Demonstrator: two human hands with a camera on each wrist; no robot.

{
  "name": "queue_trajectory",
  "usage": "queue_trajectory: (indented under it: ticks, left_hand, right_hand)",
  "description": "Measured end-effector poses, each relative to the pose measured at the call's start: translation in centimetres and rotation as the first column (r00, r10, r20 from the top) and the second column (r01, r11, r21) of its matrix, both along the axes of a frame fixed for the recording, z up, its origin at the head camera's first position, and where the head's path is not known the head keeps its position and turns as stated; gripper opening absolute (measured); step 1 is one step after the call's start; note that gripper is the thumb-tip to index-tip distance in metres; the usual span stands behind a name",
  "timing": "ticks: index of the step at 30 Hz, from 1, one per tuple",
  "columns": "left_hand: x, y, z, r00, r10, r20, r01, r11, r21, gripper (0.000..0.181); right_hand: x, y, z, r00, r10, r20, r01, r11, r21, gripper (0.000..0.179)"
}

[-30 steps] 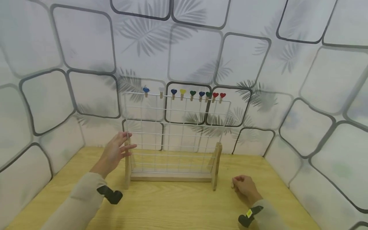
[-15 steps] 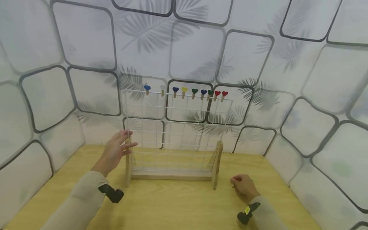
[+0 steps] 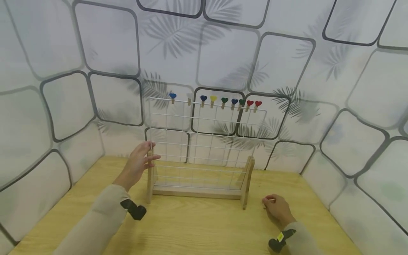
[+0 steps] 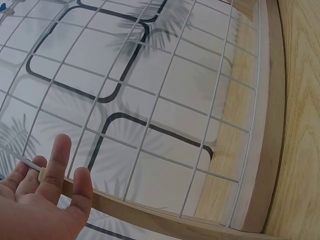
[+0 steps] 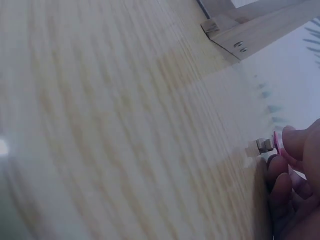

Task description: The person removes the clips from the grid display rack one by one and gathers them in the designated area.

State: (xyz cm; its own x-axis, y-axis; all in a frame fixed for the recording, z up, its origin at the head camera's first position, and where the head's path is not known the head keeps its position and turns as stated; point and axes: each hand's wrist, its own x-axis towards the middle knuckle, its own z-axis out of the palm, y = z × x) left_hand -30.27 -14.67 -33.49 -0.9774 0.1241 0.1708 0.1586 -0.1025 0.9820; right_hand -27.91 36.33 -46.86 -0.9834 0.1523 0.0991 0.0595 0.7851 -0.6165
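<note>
In the head view, my left hand grips the left edge of a white wire grid rack, just at the top of its wooden side post. The left wrist view shows the edge wire passing between the fingers. My right hand is low over the table, right of the rack, pinching a small wooden clothespin with a pink decorated end. Several heart clothespins are clipped along the top wire: blue, yellow, green, red and a pale one.
The rack stands on a wooden base bar with a right side post. Below it lies a wood-grain table. Patterned white walls enclose the back and both sides. Dark wrist cameras sit on both sleeves.
The whole scene has shifted right in the head view as the head turned a little. Both hands keep nearly the same places relative to the rack.
</note>
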Motion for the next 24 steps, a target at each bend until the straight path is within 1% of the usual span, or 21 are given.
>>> queue_trajectory:
  ticks: [4, 6, 8, 9, 11, 13, 16, 21, 24]
  left_hand:
    - [-0.1, 0.2, 0.0, 1.0, 0.01, -0.004, -0.01, 1.0, -0.008, 0.059]
    - [-0.1, 0.3, 0.0, 1.0, 0.013, -0.004, -0.013, 1.0, -0.015, 0.06]
    - [-0.1, 0.4, 0.0, 1.0, 0.013, -0.005, -0.014, 1.0, -0.023, 0.061]
    - [-0.1, 0.5, 0.0, 1.0, 0.013, -0.007, -0.014, 1.0, -0.028, 0.062]
    - [-0.1, 0.6, -0.1, 1.0, 0.012, -0.006, -0.013, 0.999, -0.033, 0.063]
    - [-0.2, 0.6, -0.2, 1.0, 0.012, -0.007, -0.013, 0.999, -0.034, 0.063]
    - [-0.2, 0.4, -0.3, 1.0, 0.015, -0.002, -0.015, 0.999, -0.029, 0.063]
    - [-0.2, 0.0, -0.5, 1.0, 0.018, -0.001, -0.018, 1.0, -0.013, 0.063]
    - [-0.5, 0.2, -0.3, 1.0, 0.006, -0.009, -0.006, 1.0, -0.001, 0.062]
  right_hand:
    - [0.3, 0.1, 0.1, 0.999, -0.033, 0.001, 0.033, 0.999, -0.041, 0.037]
    - [0.5, 0.2, 0.3, 0.999, -0.049, 0.02, 0.051, 0.987, -0.153, 0.037]
    - [0.7, 0.2, 0.7, 0.998, -0.056, 0.036, 0.064, 0.961, -0.27, 0.037]
    - [0.8, 0.2, 1.0, 0.997, -0.059, 0.04, 0.068, 0.942, -0.327, 0.037]
    - [1.0, 0.1, 1.6, 0.997, -0.053, 0.049, 0.07, 0.894, -0.443, 0.037]
    - [1.2, 0.0, 2.4, 0.999, -0.024, 0.038, 0.039, 0.879, -0.475, 0.041]
    - [1.2, -0.5, 4.1, 1.0, 0.026, 0.016, -0.014, 0.857, -0.515, 0.044]
    - [0.9, -1.3, 7.5, 0.994, 0.106, -0.032, -0.107, 0.839, -0.534, 0.041]
    - [0.9, -1.6, 9.6, 0.987, 0.15, -0.064, -0.161, 0.833, -0.529, 0.037]
